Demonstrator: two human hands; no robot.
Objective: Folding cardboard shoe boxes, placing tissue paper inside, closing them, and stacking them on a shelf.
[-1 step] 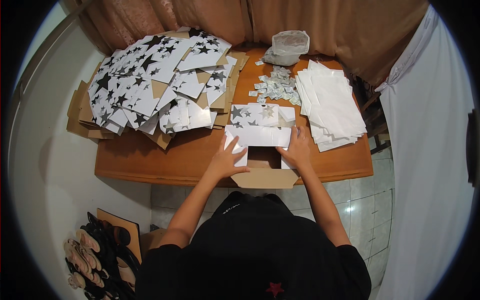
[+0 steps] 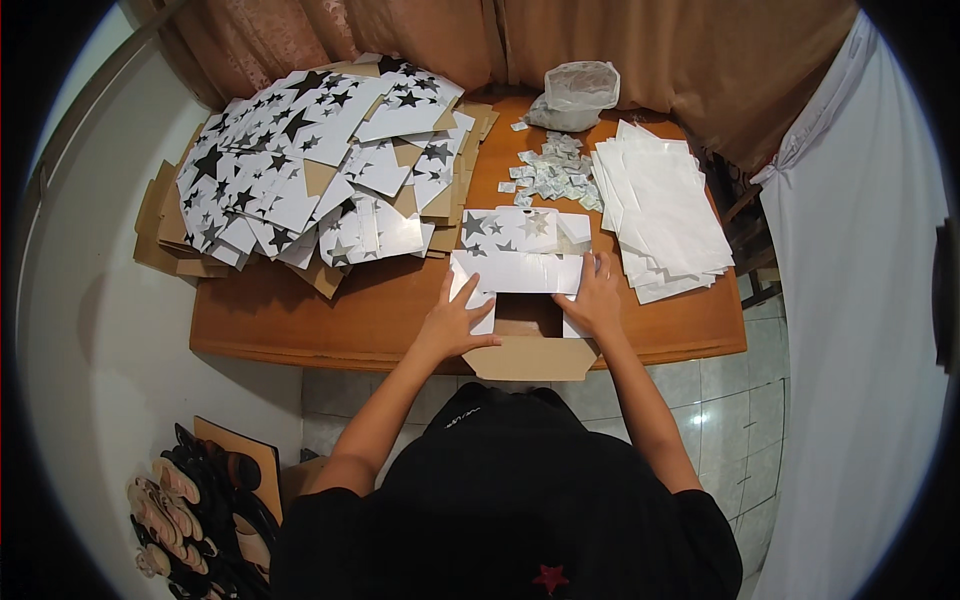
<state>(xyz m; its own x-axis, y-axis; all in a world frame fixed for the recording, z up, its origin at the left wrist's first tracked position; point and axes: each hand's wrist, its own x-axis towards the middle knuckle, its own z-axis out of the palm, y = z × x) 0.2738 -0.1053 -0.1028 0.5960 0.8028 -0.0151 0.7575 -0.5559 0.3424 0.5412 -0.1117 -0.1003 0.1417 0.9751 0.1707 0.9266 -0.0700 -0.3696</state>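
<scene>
A brown flap (image 2: pixel 530 362) juts toward the person from a white box (image 2: pixel 515 272), which sits open at the near edge of the wooden table (image 2: pixel 370 312). The left hand (image 2: pixel 450 322) grasps its left side, thumb and fingers spread; the right hand (image 2: pixel 598 302) grasps its right. Beyond, white sheets (image 2: pixel 660 210) lie right, star-printed cardboard (image 2: pixel 330 150) left, and small packets (image 2: pixel 565 180) between, before a translucent bag (image 2: pixel 580 90).
</scene>
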